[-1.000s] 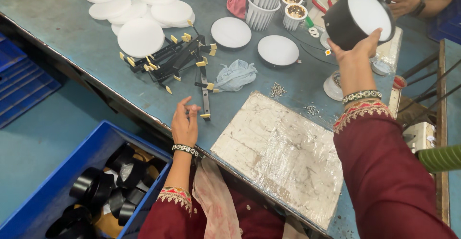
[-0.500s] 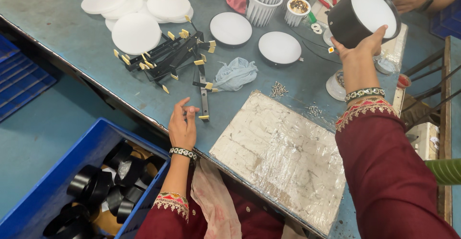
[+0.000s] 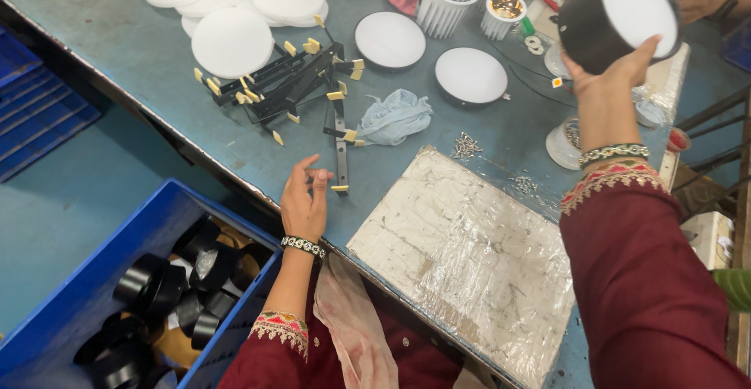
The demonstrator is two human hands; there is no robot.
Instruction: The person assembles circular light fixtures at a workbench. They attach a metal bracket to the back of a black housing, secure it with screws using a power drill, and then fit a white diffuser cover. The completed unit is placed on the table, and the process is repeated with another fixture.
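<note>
Blue-grey workbench [image 3: 117, 53], blue crate [image 3: 94, 279] of black housings below its near edge, left hand [image 3: 303, 201] open and empty beside black bracket strips [image 3: 293, 84], right hand [image 3: 606, 84] gripping black round lamp [image 3: 618, 17] raised above bench's far right

black brackets [image 3: 301, 84] crowd tabletop, foil board [image 3: 469, 256] bare

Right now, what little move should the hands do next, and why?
Probably the left hand should pick up the black bracket strip just beside its fingers. The right hand already holds the round black lamp up over the table, and the left hand is empty, resting at the table's edge.
</note>
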